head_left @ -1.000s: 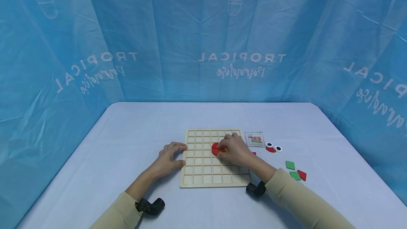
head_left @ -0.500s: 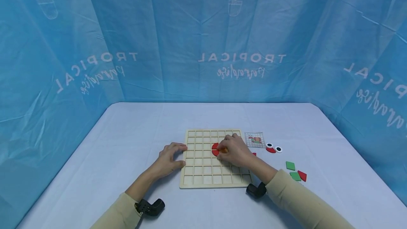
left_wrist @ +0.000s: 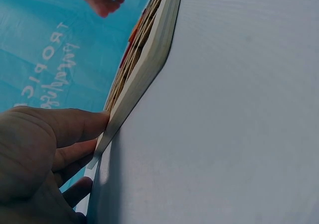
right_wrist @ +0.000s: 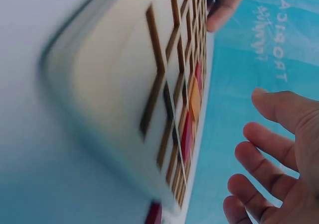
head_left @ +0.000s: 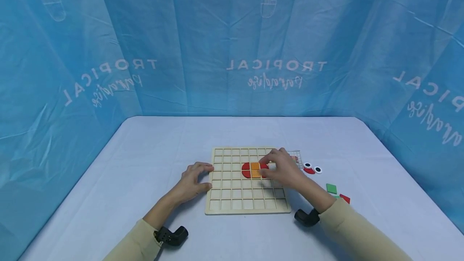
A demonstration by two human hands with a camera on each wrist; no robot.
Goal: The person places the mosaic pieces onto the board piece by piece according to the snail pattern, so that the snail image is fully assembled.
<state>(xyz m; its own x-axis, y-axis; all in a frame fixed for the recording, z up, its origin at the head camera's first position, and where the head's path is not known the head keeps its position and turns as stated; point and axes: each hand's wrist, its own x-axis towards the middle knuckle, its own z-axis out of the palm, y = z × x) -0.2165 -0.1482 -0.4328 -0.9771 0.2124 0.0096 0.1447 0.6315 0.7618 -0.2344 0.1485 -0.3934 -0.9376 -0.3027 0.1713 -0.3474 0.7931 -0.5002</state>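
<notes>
A pale wooden grid board (head_left: 248, 213) lies on the table in the head view. Near its middle, orange squares (head_left: 255, 166) sit in the cells, with red rounded pieces (head_left: 246, 166) on their left and right sides. My right hand (head_left: 285, 170) hovers over the right part of the board. Its fingers are spread apart with nothing between them in the right wrist view. At the board's left edge, the thumb and fingers of my left hand (head_left: 190, 185) rest against the rim, thumb apart from the fingers. Part of the right-hand red shape is hidden by my right fingers.
Right of the board lie a printed pattern card (head_left: 296, 154), partly covered by my right hand, and two white discs (head_left: 307, 165) with black centres beside a red piece (head_left: 309, 170). Closer in are green pieces (head_left: 331, 188) and another red piece (head_left: 344, 198). A blue printed curtain (head_left: 232, 92) stands behind.
My right hand has let go of the orange pieces and moved right, uncovering them and the red shape beside them. It now covers much of the card. My left hand has stayed put.
</notes>
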